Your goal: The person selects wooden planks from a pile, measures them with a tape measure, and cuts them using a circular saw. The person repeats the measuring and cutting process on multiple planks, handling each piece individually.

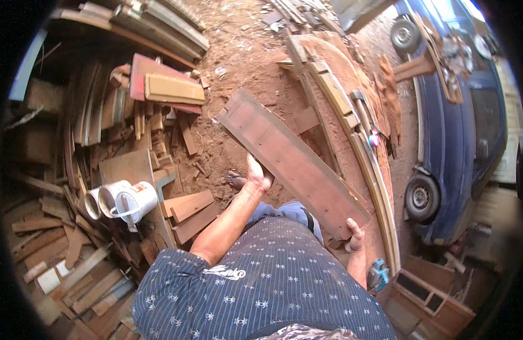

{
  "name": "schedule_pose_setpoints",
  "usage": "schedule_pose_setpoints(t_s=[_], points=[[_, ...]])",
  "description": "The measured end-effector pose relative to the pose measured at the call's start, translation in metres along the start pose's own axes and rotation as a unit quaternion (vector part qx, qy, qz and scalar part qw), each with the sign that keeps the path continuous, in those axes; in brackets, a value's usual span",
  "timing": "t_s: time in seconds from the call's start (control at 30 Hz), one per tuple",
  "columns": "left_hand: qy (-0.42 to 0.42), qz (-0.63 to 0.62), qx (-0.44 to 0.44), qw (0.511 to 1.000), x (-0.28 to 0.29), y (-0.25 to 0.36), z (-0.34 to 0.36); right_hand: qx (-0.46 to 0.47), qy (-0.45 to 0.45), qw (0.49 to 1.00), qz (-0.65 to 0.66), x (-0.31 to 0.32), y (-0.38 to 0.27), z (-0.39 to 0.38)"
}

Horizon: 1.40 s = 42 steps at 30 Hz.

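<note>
Held between both hands is a long reddish-brown plank [292, 161], grooved along its edges and notched at its far end. It is carried flat and slantwise in front of the body, its far end up and to the left over the red earth, its near end down at the right. The left hand [257, 173] is set under the plank's near long edge about halfway along, palm up, its fingers hidden beneath the wood. The right hand [355, 235] is closed on the near end, fingers curled over the corner — a firm grip, as far as can be seen.

Beyond the plank, to the right, a long workbench [352, 113] covered in reddish sawdust is seen, with curved pale strips of timber [375, 181] laid along it and a small pink-and-teal object [374, 137] resting beside them. A blue power tool [378, 275] lies near the right elbow. A blue car [454, 119] is parked past the bench, timber offcuts lying on its bonnet.

To the left, a heap of offcuts and boards [103, 147] is spread over the ground — among them a red panel [154, 71] under a pale moulded board. Three white plastic buckets [122, 199] lie on their sides against the pile. A sandalled foot [236, 180] is visible on the earth just below the left hand.
</note>
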<state>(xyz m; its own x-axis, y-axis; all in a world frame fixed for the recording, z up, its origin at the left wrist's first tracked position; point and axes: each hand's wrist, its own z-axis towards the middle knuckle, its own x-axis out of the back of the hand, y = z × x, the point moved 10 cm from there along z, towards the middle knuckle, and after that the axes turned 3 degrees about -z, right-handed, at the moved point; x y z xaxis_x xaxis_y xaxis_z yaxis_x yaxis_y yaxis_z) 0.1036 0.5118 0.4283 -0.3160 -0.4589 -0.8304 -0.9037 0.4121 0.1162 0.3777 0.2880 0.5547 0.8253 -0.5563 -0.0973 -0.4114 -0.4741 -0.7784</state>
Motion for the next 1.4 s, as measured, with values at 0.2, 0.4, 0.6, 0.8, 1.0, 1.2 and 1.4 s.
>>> schedule_pose_setpoints(t_s=[0.2, 0.4, 0.6, 0.8, 1.0, 1.2, 1.4], points=[[0.000, 0.149, 0.044, 0.988, -0.047, -0.120, -0.038, 0.018, 0.015, 0.996, 0.088, 0.169, 0.072, -0.014], [0.019, 0.328, -0.068, 0.942, -0.091, -0.228, -0.080, 0.111, 0.049, 0.990, 0.075, 0.267, 0.023, -0.047], [-0.032, 0.297, 0.110, 0.948, -0.054, -0.376, -0.097, 0.225, -0.044, 0.959, 0.169, 0.388, -0.010, -0.106], [-0.015, 0.335, 0.157, 0.929, -0.028, -0.442, -0.113, 0.269, -0.027, 0.955, 0.118, 0.445, -0.022, -0.149], [0.013, 0.377, 0.147, 0.915, -0.041, -0.482, -0.132, 0.184, 0.051, 0.965, 0.181, 0.490, 0.023, -0.152], [-0.019, 0.419, 0.146, 0.896, -0.028, -0.536, -0.123, 0.152, 0.221, 0.952, 0.146, 0.528, 0.070, -0.133], [0.029, 0.456, 0.203, 0.866, 0.039, -0.597, -0.075, 0.045, 0.266, 0.943, 0.193, 0.575, 0.135, -0.098]])
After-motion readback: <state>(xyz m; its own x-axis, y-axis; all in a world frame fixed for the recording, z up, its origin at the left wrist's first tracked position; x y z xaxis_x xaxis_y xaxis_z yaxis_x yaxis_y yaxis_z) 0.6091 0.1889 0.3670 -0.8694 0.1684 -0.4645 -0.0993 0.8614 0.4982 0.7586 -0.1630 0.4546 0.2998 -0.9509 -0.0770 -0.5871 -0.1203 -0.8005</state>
